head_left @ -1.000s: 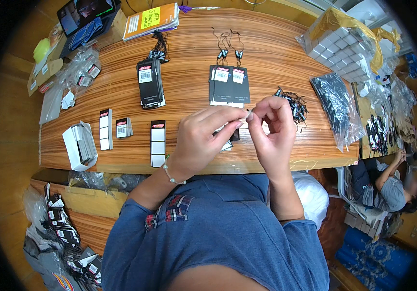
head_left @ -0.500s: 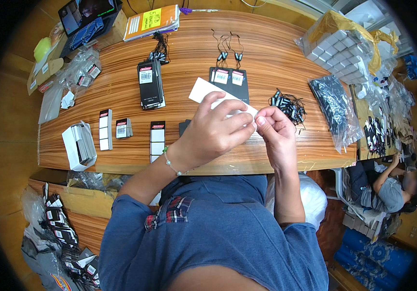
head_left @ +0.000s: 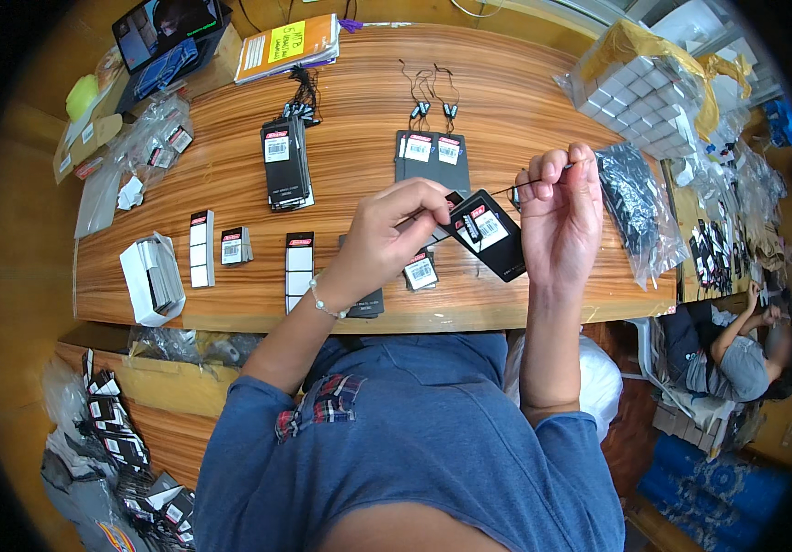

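A black hang tag [head_left: 508,258] with a red-and-white barcode label hangs tilted over the table's front half. My left hand [head_left: 399,224] pinches it by its upper left corner. A thin black string [head_left: 532,181] runs from the tag, and my raised right hand [head_left: 561,202] pinches its far end. Below the left fingers lies a small stack of barcode-labelled cards [head_left: 422,272]. Dark cards [head_left: 370,304] lie partly under my left wrist. Beyond the hands, black tags [head_left: 433,175] lie with their strings [head_left: 428,109] stretched away.
A stack of black tags [head_left: 285,166] lies left of centre, with label strips [head_left: 201,248] and a white box of cards [head_left: 129,267] nearer left. At right are a plastic bag of black items [head_left: 637,212] and wrapped white boxes [head_left: 644,92]. Another person [head_left: 745,345] sits far right.
The tag has been turned from its white back to its black labelled face. My right hand has moved right and up, drawing the string out. My left hand stays near its place.
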Demonstrator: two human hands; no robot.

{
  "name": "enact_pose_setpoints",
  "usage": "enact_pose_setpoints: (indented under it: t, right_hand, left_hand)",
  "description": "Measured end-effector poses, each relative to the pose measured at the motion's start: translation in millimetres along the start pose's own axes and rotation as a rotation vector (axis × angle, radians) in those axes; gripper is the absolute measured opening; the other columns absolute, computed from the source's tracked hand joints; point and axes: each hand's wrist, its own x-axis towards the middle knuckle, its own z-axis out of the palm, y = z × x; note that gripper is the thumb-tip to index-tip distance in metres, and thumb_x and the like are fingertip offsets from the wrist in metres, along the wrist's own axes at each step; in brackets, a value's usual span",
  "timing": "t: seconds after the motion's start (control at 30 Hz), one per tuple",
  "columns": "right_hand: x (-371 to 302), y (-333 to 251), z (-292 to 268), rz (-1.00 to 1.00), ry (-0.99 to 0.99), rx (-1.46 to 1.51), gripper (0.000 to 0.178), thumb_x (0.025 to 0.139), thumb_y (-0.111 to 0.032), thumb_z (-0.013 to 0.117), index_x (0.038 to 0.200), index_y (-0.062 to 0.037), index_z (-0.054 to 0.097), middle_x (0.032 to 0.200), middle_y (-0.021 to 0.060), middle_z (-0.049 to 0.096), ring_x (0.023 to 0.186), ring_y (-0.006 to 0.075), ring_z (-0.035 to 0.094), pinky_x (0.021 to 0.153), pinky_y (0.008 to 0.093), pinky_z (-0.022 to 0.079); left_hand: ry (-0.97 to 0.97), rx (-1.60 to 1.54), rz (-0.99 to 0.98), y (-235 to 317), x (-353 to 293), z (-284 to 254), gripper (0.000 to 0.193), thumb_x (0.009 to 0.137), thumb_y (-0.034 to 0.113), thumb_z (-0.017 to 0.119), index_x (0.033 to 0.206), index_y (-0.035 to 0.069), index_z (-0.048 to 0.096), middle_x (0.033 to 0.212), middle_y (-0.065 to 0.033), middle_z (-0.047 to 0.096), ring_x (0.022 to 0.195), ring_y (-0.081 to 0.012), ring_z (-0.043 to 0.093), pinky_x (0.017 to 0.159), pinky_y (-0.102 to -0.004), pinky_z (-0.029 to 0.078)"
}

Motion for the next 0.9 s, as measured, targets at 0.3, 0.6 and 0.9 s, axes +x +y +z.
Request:
enact_pose_setpoints:
  t: [0.3,0.6,0.9]
  right_hand:
    - [-6,10,8,0.033,0.065,0.094,0.009,0.094,-0.015,0.044,0.099,-0.0078,0.046,0.083,0.0115,0.056,0.071,0.0153,0.051,0.067,0.0275,0.044]
    - [-14,-5,10,0.037,0.007,-0.279,0.008,0.091,-0.007,0.048,0.097,-0.003,0.049,0.072,0.0077,0.055,0.064,0.0116,0.05,0.062,0.0229,0.041]
    - [-26,-7,25,0.276,-0.05,-0.814,0.015,0.084,0.003,0.053,0.097,-0.0002,0.046,0.076,0.0032,0.056,0.072,0.0078,0.056,0.065,0.0196,0.043]
  left_hand:
    - [-0.014,0.006,0.007,-9,0,14,0.037,0.068,0.006,0.074,0.093,0.005,0.047,0.101,-0.0079,0.054,0.095,-0.0135,0.052,0.084,-0.0273,0.043]
    - [0.215,0.337,0.202,6,7,7,0.019,0.066,0.005,0.074,0.079,0.003,0.061,0.087,-0.0067,0.059,0.079,-0.019,0.059,0.07,-0.0303,0.047]
    - [0.197,0.109,0.028,20,9,-1,0.016,0.071,0.003,0.071,0.085,0.001,0.064,0.08,-0.0056,0.064,0.076,-0.012,0.06,0.069,-0.0247,0.047]
